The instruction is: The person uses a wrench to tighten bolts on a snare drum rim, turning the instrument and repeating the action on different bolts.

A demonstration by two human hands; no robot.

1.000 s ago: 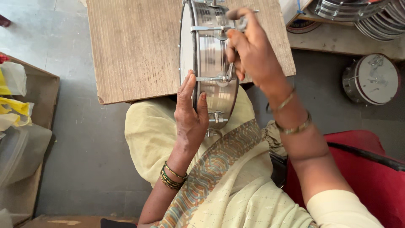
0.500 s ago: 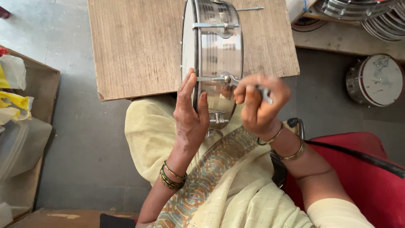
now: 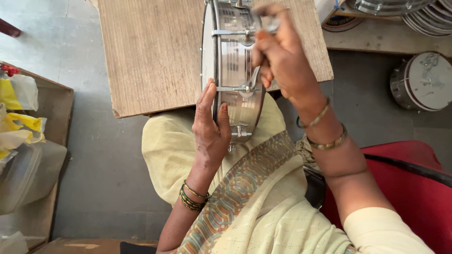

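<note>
Shiny metal drum standing on edge, propped between lap and the near edge of a pale wooden board. Left hand clasped over the drum's lower rim, thumb on the shell, fingers on the white skin. Right hand closed around a small metal tool at a tension rod up top. Grey concrete floor beneath. Red chair to the right. Another drum lying on the floor beyond, stacked hoops on a shelf, cardboard box of plastic bags far left.
</note>
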